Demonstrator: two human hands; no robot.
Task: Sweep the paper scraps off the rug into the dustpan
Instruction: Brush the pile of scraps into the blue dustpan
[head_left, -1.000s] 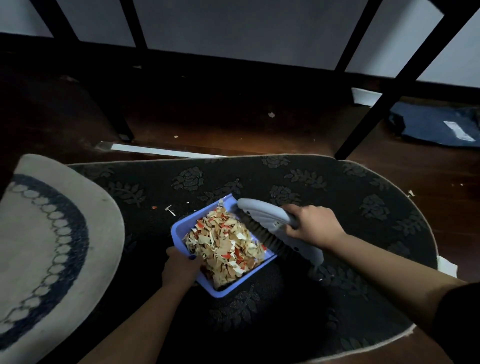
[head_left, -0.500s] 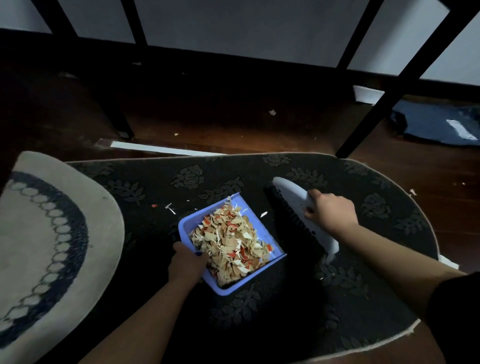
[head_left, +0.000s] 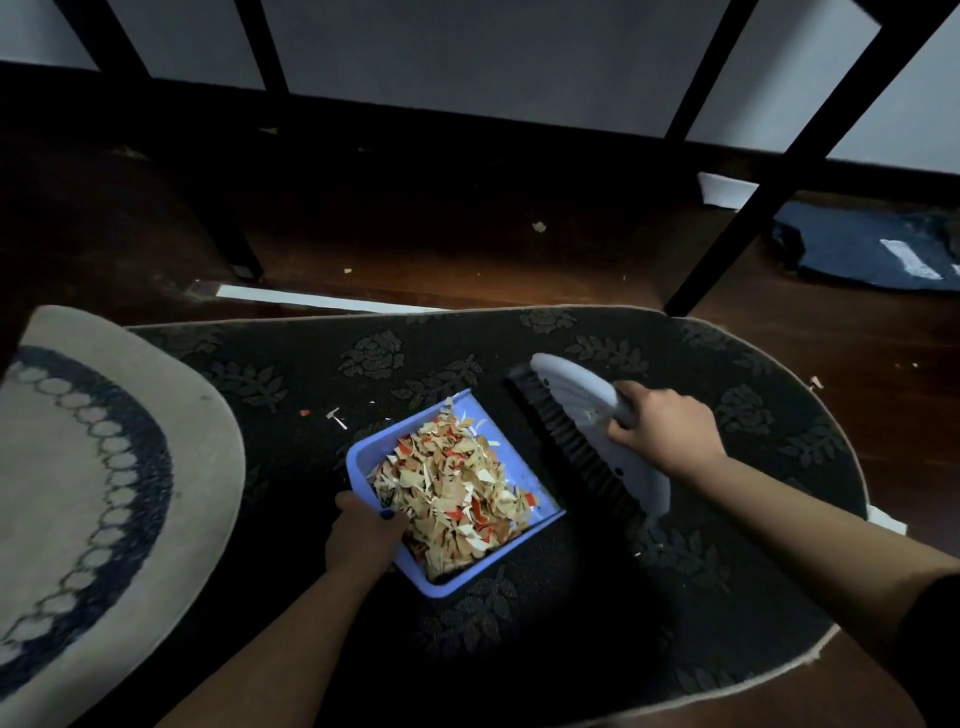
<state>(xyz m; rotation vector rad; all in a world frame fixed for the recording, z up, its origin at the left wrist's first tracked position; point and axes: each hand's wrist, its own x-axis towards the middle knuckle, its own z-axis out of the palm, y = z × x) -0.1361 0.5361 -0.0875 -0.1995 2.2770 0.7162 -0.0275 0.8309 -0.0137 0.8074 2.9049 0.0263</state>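
A blue dustpan (head_left: 363, 457) lies on the dark floral rug (head_left: 597, 649), heaped with tan, white and red paper scraps (head_left: 457, 499). My left hand (head_left: 363, 535) grips its near left rim, thumb inside. My right hand (head_left: 660, 431) holds the handle of a light grey hand brush (head_left: 576, 395); its black bristles (head_left: 571, 457) rest on the rug just right of the dustpan's open edge. A few loose scraps (head_left: 335, 417) lie on the rug to the dustpan's upper left.
A beige round rug with a blue ring (head_left: 93, 478) overlaps the dark rug at left. Black furniture legs (head_left: 769, 208) stand on the wooden floor behind. A dark blue cloth (head_left: 872, 249) lies at far right. Small scraps (head_left: 538, 226) dot the floor.
The brush lifted out of the dustpan and moved right onto the rug beside it. The dustpan shifted slightly right under my left hand.
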